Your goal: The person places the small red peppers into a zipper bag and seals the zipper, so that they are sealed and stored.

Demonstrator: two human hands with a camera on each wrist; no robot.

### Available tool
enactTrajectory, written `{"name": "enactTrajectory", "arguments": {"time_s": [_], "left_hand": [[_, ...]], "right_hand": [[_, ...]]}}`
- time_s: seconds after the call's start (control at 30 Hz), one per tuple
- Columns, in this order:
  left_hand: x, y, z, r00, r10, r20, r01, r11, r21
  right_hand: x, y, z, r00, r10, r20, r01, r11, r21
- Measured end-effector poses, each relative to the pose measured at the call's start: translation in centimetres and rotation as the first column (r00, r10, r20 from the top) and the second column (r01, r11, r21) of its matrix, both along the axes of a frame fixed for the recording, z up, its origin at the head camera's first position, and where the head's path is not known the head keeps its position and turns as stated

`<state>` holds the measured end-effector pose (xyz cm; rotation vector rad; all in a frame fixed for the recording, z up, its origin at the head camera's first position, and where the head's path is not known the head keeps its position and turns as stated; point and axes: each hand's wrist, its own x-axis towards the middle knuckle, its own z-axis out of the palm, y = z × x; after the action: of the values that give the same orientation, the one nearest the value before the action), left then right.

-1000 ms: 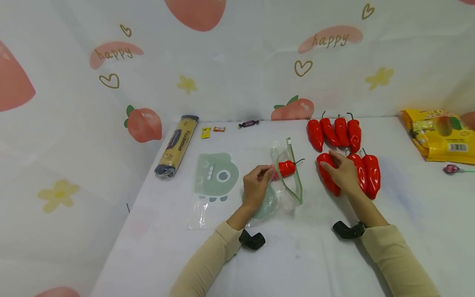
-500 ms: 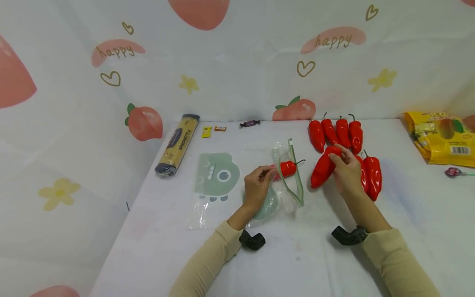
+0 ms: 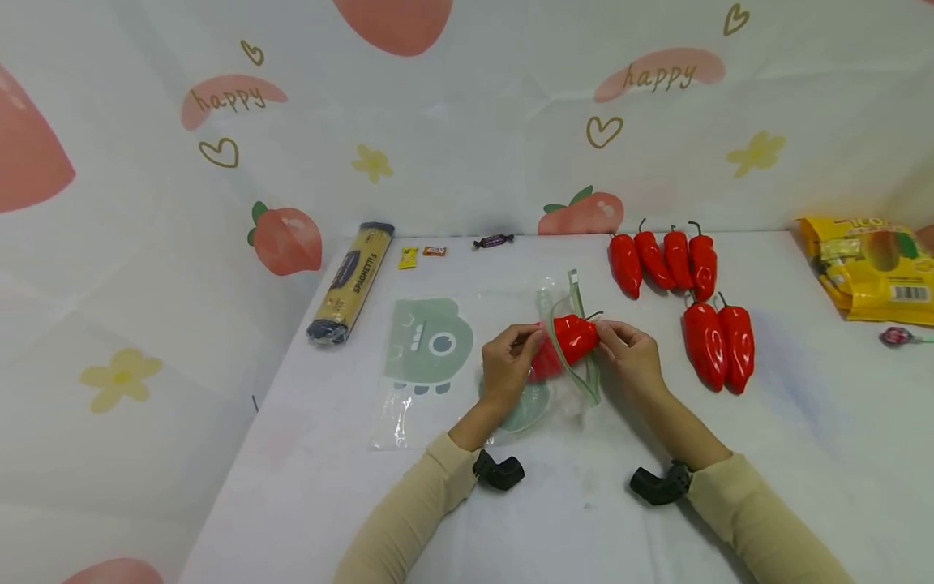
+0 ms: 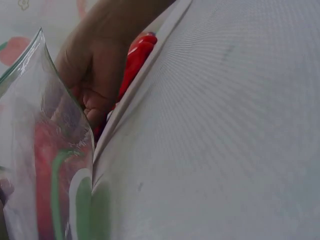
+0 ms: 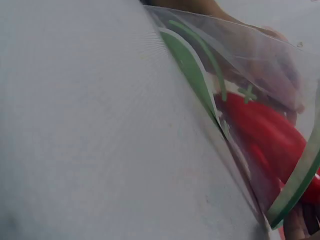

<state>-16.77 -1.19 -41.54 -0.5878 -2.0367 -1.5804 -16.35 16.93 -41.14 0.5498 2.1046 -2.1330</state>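
Observation:
A clear zip bag with green dinosaur prints lies flat, its green-edged mouth gaping to the right. My left hand pinches the bag's upper film just behind the mouth. At the opening, my right hand grips a glossy red pepper by its stem end. The narrow end of that pepper is inside the bag, beside another red pepper it largely overlaps. Through the film, the right wrist view shows red pepper behind the green strip. In the left wrist view, the bag partly covers my right hand.
Two red peppers lie right of my right hand, with several more in a row behind them. A spaghetti pack, small wrapped candies and a purple-wrapped candy line the back left. A yellow bag and lollipop are far right.
My right hand has picked up the leftmost pepper of the front row, turned it and carried it left into the bag's mouth. The left hand keeps its pinch on the bag.

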Motion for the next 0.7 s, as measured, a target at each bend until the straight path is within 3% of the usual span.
{"name": "enactTrajectory", "arguments": {"time_s": [0.13, 0.2, 0.27, 0.37, 0.47, 0.57, 0.63, 0.7], "left_hand": [[-0.1, 0.1, 0.2, 1.0, 0.016, -0.019, -0.016, 1.0, 0.008], [-0.1, 0.2, 0.3, 1.0, 0.016, -0.023, -0.016, 1.0, 0.015], [-0.1, 0.2, 0.3, 1.0, 0.009, -0.023, -0.009, 1.0, 0.02], [0.0, 0.3, 0.4, 1.0, 0.009, -0.02, -0.009, 1.0, 0.02], [0.1, 0.2, 0.3, 1.0, 0.023, -0.02, -0.023, 1.0, 0.014], [0.2, 0.2, 0.4, 0.999, 0.031, -0.018, -0.031, 0.999, 0.015], [0.2, 0.1, 0.4, 1.0, 0.027, -0.014, -0.027, 1.0, 0.015], [0.1, 0.1, 0.3, 1.0, 0.023, -0.01, -0.023, 1.0, 0.015]], "right_hand": [[0.3, 0.3, -0.3, 0.987, 0.163, -0.006, -0.155, 0.948, 0.28], [0.3, 0.9, -0.1, 0.981, 0.193, -0.035, -0.171, 0.928, 0.332], [0.2, 1.9, 0.2, 0.981, 0.17, -0.095, -0.13, 0.936, 0.328], [-0.2, 4.4, 1.1, 0.98, 0.049, -0.191, 0.0, 0.969, 0.246], [-0.5, 7.1, 1.9, 0.962, -0.156, -0.223, 0.178, 0.981, 0.081], [-0.6, 9.2, 2.3, 0.923, -0.338, -0.182, 0.328, 0.941, -0.083], [-0.7, 9.9, 2.3, 0.889, -0.427, -0.168, 0.41, 0.903, -0.126], [-0.8, 10.4, 2.2, 0.879, -0.452, -0.153, 0.445, 0.892, -0.081]]}}
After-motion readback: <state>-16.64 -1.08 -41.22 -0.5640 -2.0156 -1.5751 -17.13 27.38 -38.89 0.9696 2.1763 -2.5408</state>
